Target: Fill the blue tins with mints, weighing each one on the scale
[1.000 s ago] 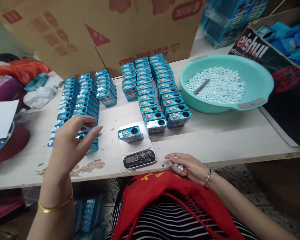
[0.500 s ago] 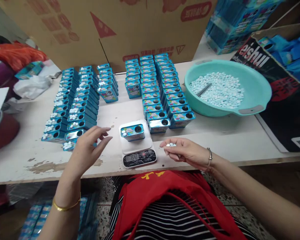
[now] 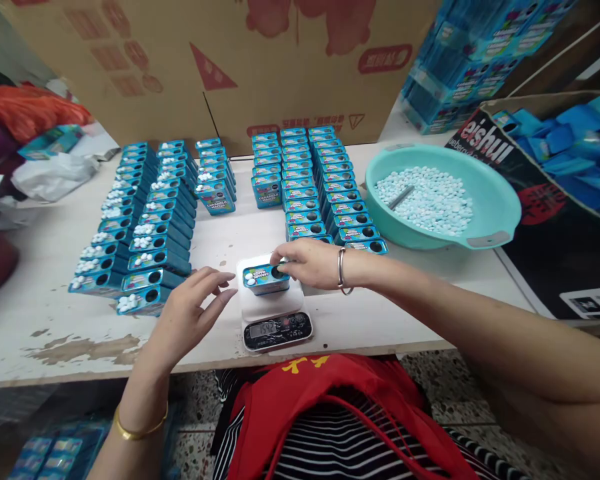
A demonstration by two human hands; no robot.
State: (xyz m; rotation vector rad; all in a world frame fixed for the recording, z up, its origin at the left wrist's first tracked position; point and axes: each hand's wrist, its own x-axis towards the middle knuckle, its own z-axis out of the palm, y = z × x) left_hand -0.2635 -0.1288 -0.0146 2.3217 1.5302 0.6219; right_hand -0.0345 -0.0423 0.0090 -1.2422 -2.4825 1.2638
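Note:
A small blue tin (image 3: 263, 278) lies on a white pocket scale (image 3: 277, 330) at the table's front edge. A few white pellets sit on the tin's left end. My right hand (image 3: 310, 263) reaches over the tin from the right. Its fingers are pinched together at the tin's round hole, closed on white pellets. My left hand (image 3: 190, 313) hovers just left of the scale with its fingers spread, holding nothing and pointing toward the tin.
Rows of tins topped with pellets (image 3: 145, 220) fill the left of the table, and rows of tins without pellets (image 3: 325, 187) stand behind the scale. A teal basin (image 3: 495, 220) at the right holds pellets (image 3: 425, 200) and a metal scoop (image 3: 401, 195). A cardboard box (image 3: 230, 60) stands behind.
My right hand carried pellets from the table's front edge up and left onto the tin on the scale. My left hand drew back from the left rows toward the scale.

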